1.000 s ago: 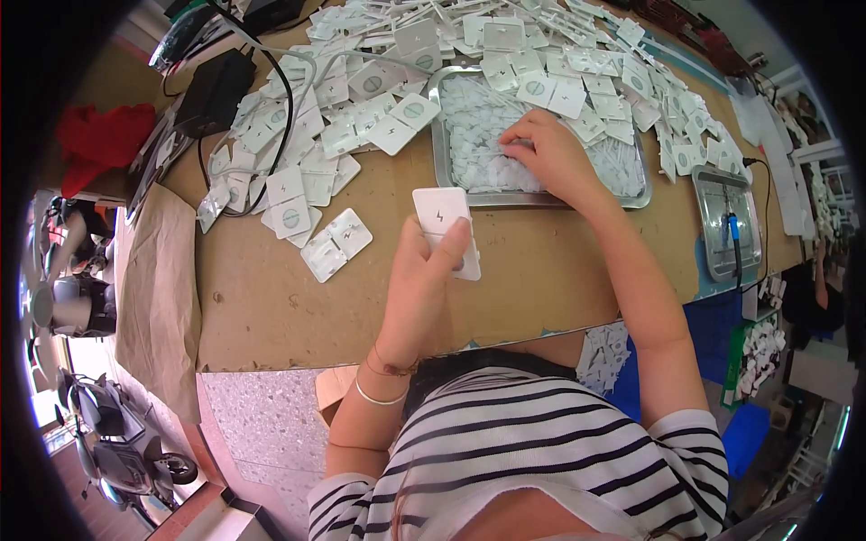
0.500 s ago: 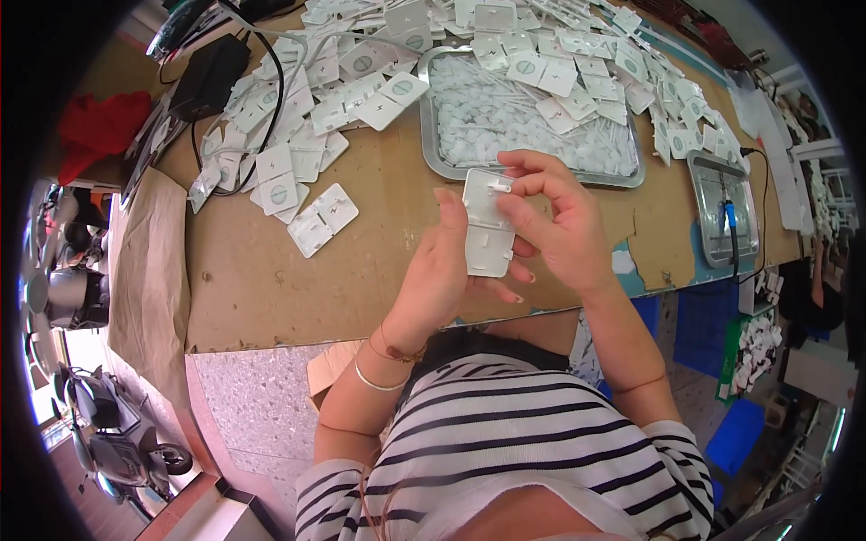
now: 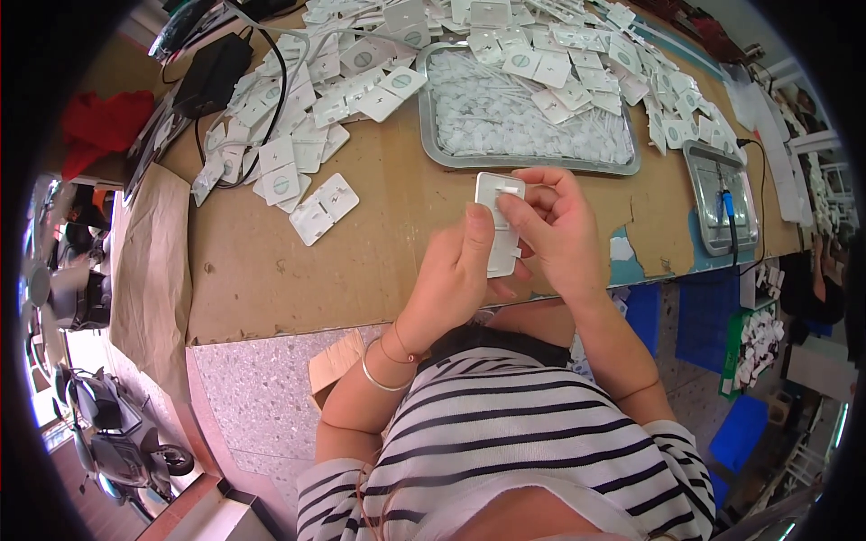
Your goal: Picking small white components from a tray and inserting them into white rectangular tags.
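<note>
One plate point(image 3: 502, 242) is held over the bench point(image 3: 271, 288), at 6 o'clock of the tray point(image 3: 523, 166), tabbed face up, seemingly keeping that side visible: the left hand's point(image 3: 456, 270) grip clasps its 9 o'clock edge, the right hand's point(image 3: 566, 233) pinches its 1 o'clock corner.
</note>
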Demonstrator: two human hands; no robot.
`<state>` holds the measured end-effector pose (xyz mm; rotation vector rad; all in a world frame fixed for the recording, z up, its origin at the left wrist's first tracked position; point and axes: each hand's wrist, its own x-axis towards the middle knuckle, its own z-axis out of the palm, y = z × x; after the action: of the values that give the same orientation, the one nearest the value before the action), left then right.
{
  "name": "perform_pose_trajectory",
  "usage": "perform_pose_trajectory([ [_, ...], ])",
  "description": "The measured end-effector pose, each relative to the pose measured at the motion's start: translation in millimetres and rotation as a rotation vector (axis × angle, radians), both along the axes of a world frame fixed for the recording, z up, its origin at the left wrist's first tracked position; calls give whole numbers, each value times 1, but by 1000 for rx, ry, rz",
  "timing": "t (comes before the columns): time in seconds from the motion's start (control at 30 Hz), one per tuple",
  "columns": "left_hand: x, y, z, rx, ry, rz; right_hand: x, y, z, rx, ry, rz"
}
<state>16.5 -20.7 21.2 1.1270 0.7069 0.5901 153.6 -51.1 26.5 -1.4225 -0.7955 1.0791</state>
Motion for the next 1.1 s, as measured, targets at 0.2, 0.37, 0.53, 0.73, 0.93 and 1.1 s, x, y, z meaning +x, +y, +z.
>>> perform_pose_trajectory([
  [0.2,-36,32,0,862,859,267,107,-31,-41,159,-153,-342],
  [0.37,-105,67,-37,1259,1285,348,215,-53,-68,-170,-917,-535],
  [0.53,-106,75,-53,1413,1251,419,232,-38,-71,-29,-1430,-595],
  [0.73,-4,46,-23,541,518,244,184,40,-55,127,-1206,-155],
  [0.93,99,48,-43,506,246,-199,175,74,-40,-227,-1320,-91],
  [1.1,115,62,-46,457,264,-167,181,72,-49,-65,-1142,-171],
])
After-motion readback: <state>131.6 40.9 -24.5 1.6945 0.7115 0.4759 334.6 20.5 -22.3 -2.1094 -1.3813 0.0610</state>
